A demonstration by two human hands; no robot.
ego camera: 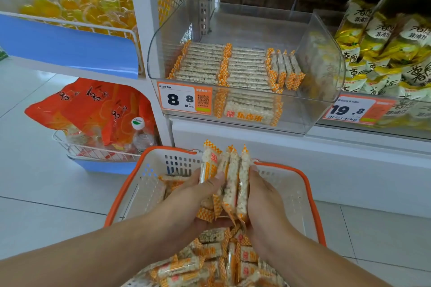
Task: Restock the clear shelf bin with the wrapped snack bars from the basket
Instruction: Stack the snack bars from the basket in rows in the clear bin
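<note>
Between my two hands stands a bunch of wrapped snack bars (231, 177), white puffed rice in clear wrap with orange checkered ends, upright above the basket. My left hand (198, 196) grips the bunch from the left, thumb over the front bar. My right hand (263, 196) presses against its right side with fingers curled round it. The white basket with an orange rim (310, 193) sits on the floor below, with several loose bars (210, 263) in its bottom. The clear shelf bin (324, 72) above holds neat rows of the same bars (224, 65).
A clear bin of yellow snack bags (384, 53) stands to the right. A wire basket of yellow-orange jelly cups (88, 0) is at upper left. Lower left, a wire rack (93, 151) holds orange bags and a water bottle (142, 135). The floor is white tile.
</note>
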